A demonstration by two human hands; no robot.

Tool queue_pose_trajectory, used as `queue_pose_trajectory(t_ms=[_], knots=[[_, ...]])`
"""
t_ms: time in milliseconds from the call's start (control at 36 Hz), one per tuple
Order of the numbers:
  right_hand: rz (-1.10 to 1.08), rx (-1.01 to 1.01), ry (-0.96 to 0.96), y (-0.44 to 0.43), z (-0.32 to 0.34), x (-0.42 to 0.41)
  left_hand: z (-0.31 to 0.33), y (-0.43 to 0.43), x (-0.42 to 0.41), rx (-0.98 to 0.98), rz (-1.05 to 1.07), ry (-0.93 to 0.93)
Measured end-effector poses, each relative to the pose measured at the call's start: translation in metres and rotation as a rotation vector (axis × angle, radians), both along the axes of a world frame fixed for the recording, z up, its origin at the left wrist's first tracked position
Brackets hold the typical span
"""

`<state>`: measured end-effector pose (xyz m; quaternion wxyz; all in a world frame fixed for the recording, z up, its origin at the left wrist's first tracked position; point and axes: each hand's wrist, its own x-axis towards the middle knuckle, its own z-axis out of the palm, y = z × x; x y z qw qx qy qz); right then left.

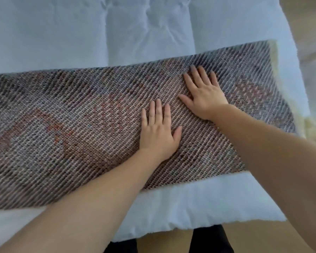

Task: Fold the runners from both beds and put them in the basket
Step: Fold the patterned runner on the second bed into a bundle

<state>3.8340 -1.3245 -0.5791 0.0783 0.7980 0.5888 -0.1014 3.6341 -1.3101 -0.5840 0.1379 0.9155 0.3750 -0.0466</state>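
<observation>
Fingers straight, released, grasping nothing. Left hand and right hand pressed flat, near each other, on one woven runner. One white bed beneath.

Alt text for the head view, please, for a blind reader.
The left hand and right hand press flat, spread open, on a long woven grey, brown and red runner lying across a pale quilted bed. A cream fuzzy edge shows at the runner's right end.

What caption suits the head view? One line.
Left hand and right hand rest flat on a woven runner across a white bed.
</observation>
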Motion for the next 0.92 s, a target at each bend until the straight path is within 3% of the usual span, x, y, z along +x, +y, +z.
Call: queue_pose_trajectory(t_ms=[306, 556, 750, 917], knots=[[0.119, 0.031, 0.023, -0.049, -0.008, 0.168, 0.004, -0.149, 0.17, -0.107, 0.074, -0.092], [0.164, 0.043, 0.093, -0.062, -0.014, 0.228, 0.005, -0.212, 0.276, -0.211, 0.16, -0.008], [-0.085, 0.096, 0.347, -0.064, -0.003, 0.248, 0.004, -0.214, 0.325, -0.271, 0.435, 0.113], [-0.142, 0.267, 0.545, -0.052, 0.019, 0.248, 0.01, -0.208, 0.333, -0.327, 0.459, 0.108]])
